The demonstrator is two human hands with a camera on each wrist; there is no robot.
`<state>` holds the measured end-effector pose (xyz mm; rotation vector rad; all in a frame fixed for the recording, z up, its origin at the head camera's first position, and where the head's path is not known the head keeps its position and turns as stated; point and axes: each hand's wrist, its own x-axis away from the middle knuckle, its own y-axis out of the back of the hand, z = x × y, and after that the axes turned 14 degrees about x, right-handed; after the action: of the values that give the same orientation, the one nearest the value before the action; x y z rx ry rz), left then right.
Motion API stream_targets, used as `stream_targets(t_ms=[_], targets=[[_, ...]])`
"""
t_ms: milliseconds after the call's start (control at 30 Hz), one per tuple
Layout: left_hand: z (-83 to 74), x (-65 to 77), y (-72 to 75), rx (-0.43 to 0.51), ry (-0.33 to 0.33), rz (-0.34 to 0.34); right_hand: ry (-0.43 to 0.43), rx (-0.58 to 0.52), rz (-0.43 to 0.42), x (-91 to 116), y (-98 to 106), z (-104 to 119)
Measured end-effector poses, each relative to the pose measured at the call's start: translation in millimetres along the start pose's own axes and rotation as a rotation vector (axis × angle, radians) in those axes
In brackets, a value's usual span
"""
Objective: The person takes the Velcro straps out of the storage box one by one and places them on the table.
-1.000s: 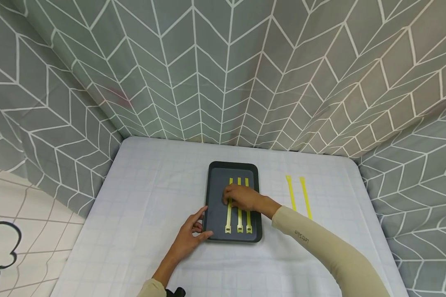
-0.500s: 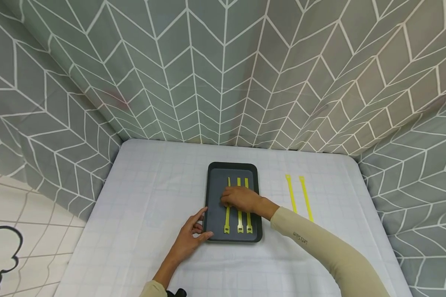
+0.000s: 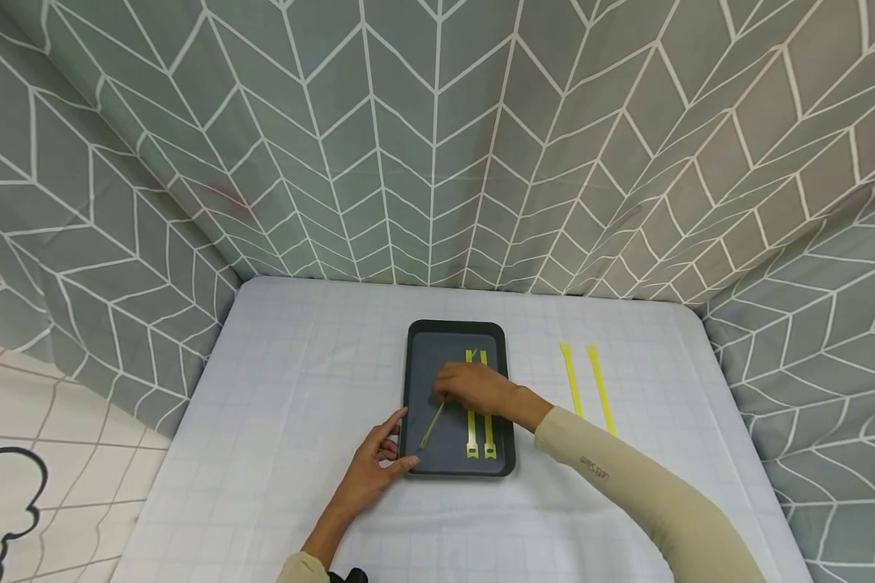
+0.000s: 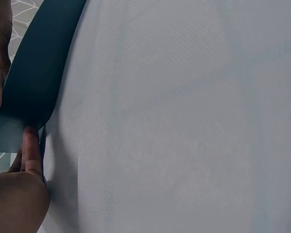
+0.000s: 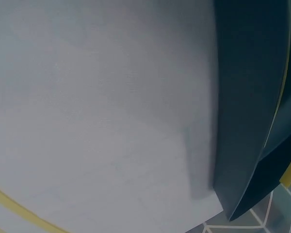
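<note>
In the head view my right hand [image 3: 475, 387] reaches over the dark tray [image 3: 421, 356] and pinches a yellow cable tie [image 3: 433, 425] near its middle. That tie is tilted, its near end pointing toward the tray's lower left corner and seen edge-on; its middle is hidden under the hand. To its right, two yellow cable ties [image 3: 471, 433] lie side by side in the tray, partly covered by the hand. My left hand [image 3: 363, 479] holds the tray's lower left edge, thumb at the rim and fingers along the side. The left wrist view shows the left hand's fingers [image 4: 31, 150] against the tray wall.
Two more yellow cable ties [image 3: 601, 389] lie on the white cloth [image 3: 321, 364] right of the tray, partly behind the right forearm. Patterned grey curtains [image 3: 437, 162] stand behind and at both sides of the table.
The leftmost tie in the tray has been lifted by my right hand, and its near end has swung left. My left hand stays at the tray edge.
</note>
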<state>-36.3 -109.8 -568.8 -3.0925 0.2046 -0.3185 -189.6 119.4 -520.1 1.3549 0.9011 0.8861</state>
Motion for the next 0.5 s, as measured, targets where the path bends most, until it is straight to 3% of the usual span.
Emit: stream_targets(t_ms=[233,500], targets=[[0.4,0.5,-0.9,-0.001,0.003,0.003,-0.062,-0.142,-0.096,9,7,-8],[0.8,0.6,0.2,0.003,-0.008,0.006,-0.092,-0.21,-0.115,14,12,-16]])
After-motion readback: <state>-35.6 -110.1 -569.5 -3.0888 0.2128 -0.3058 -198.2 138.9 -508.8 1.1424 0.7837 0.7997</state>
